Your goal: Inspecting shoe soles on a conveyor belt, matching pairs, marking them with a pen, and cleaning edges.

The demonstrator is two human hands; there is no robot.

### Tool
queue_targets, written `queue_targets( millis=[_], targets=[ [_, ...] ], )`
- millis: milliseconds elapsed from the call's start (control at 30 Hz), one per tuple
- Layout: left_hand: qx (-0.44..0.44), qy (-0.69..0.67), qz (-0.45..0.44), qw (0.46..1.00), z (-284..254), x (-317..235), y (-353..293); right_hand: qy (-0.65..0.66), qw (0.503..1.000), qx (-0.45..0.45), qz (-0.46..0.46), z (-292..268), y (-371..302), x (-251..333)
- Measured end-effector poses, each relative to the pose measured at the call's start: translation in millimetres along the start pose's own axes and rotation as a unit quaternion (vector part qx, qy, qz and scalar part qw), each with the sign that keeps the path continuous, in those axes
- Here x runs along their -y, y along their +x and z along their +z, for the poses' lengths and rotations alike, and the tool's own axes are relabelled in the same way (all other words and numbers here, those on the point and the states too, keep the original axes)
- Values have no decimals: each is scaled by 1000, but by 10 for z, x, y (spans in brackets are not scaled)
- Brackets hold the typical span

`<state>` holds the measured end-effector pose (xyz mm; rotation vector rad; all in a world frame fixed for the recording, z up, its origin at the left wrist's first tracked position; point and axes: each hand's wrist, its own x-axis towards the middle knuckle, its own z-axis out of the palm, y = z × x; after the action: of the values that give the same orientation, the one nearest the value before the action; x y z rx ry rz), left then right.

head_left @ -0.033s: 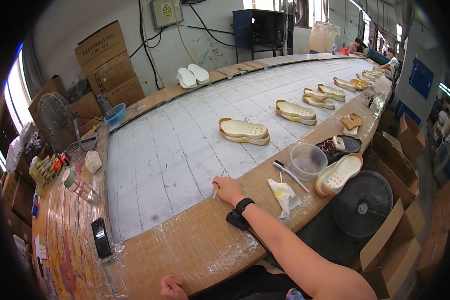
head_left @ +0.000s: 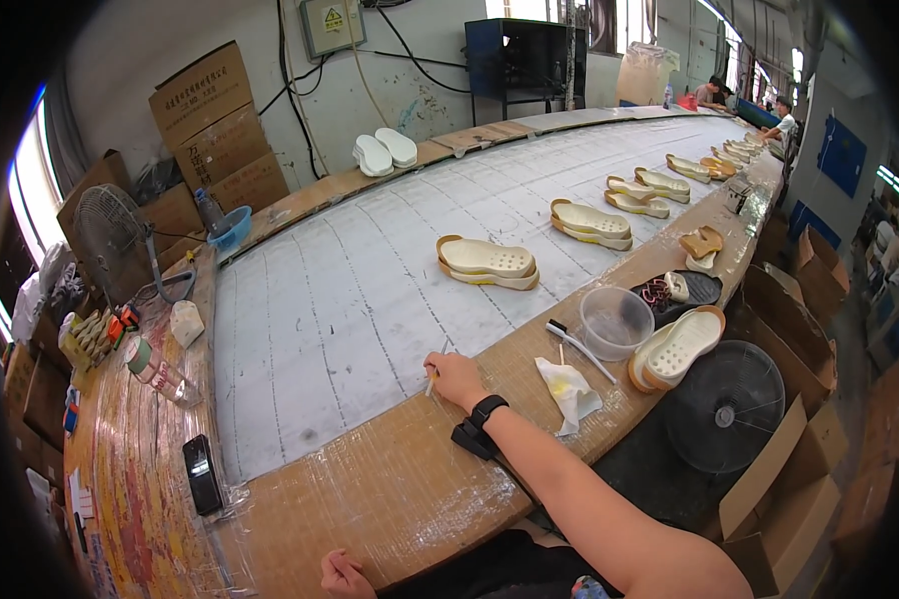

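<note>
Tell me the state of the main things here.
Bare right hand: pinching slim white stick
Bare left hand: loosely curled
Cream-and-tan soles beyond right hand: stacked
Clear round plastic tub: upright, uncovered
Crumpled white tissue: yellow-stained
Clear green-lidded bottle: capped
Black rectangular phone: lying flat

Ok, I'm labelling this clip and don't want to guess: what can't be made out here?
All in the head view:
Thin stick: its middle is hidden by the right hand.
Left hand: curled, so its palm is hidden; beyond the wrist, the lower edge cuts it off.
Lower sole nearest the right hand: mostly covered by the upper sole.
Far workers: too small to tell what they handle.
</note>
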<state>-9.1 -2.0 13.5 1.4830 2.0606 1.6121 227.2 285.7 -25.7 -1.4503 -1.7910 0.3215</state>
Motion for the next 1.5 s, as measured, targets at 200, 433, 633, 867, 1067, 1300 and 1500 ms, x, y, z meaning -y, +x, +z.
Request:
queue_targets(
  millis=[200,433,633,867,1067,1300,1500],
  targets=[
    [-3,-3,-21,1000,16,-20,-14,-8,1000,0,7,-14,3,-16],
    [-6,47,-4,999,29,-40,-27,-4,1000,-10,-2,-51,12,-62],
    [-12,60,-37,997,24,228,-118,-13,998,26,49,-144,29,28],
    [-25,2,-31,999,38,136,-154,48,995,-60,60,-156,27,47],
    [-24,20,33,999,155,410,-153,95,991,-77,46,7,351,-267],
    [5,5,-55,998,208,324,-163,35,947,-292,129,-400,1248,-739],
    [16,70,-39,997,154,-31,-144,-137,887,-297,327,-742,1558,-1354]
  ],
)
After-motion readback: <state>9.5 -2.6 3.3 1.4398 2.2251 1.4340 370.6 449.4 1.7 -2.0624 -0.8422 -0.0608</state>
